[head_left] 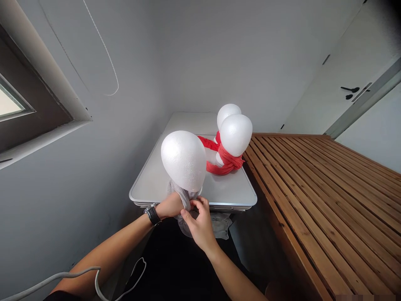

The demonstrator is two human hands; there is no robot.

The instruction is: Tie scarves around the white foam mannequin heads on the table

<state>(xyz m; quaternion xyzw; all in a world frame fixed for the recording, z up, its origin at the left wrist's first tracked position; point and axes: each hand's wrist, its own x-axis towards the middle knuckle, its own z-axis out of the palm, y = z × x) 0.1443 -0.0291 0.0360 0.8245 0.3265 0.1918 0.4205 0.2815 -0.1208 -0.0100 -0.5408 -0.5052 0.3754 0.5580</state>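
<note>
A white foam mannequin head [183,161] stands at the near edge of the white table, its crown tilted toward the back left. Around its neck goes a light grey scarf [184,196], with part of the cloth hanging below the table edge. My left hand [171,205], with a black-strapped watch at the wrist, is closed on the scarf by the neck; a fold covers its fingertips. From the right, my right hand [200,221] pinches the same cloth between thumb and fingers, close beside the left hand.
Two more white foam heads [236,134] wearing red scarves [230,162] stand further back on the table [150,179]. A slatted wooden bed frame [313,188] runs along the right. A white cable [62,275] crosses over my left forearm. A wall is at the left.
</note>
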